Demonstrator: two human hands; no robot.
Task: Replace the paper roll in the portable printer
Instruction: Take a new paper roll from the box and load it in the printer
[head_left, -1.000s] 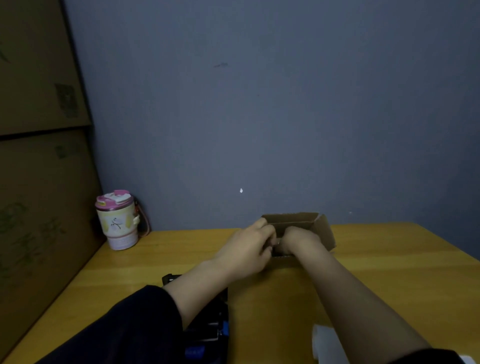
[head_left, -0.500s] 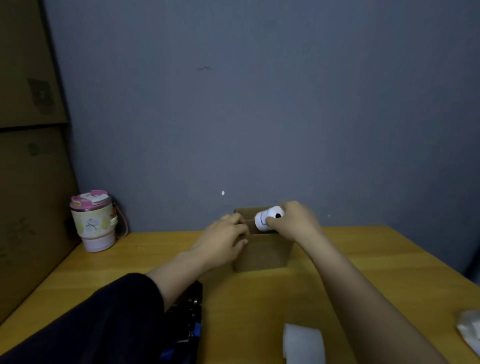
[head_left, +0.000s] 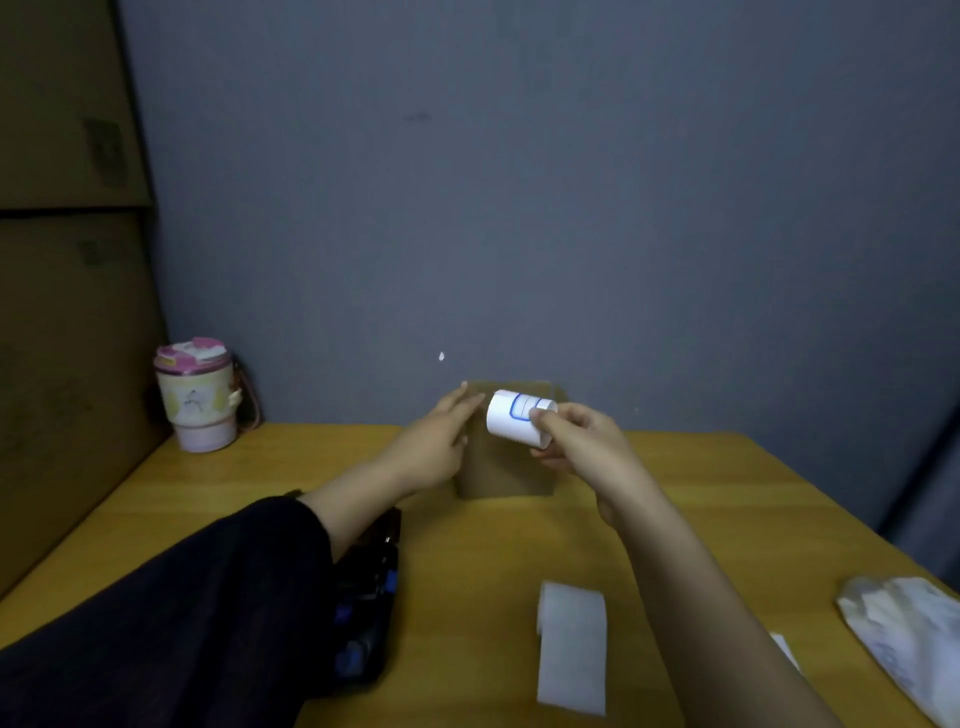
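My right hand (head_left: 576, 439) grips a white paper roll (head_left: 511, 422) with a blue outline on its label, held in the air in front of a small brown cardboard box (head_left: 506, 475). My left hand (head_left: 439, 439) rests with fingers extended against the box's left side, just left of the roll. The dark portable printer (head_left: 371, 587) lies on the wooden table (head_left: 701, 483) under my left forearm, mostly hidden by the sleeve. A strip of white paper (head_left: 571, 647) lies on the table near the front.
A pink-lidded tumbler (head_left: 197, 400) stands at the back left by large cardboard boxes (head_left: 67, 312). A crumpled clear plastic bag (head_left: 904, 639) lies at the right edge. A grey wall runs behind the table.
My right hand has lifted the paper roll out of the box and drawn it forward and lower. My left hand has loosened from the box's rim, its fingers now extended.
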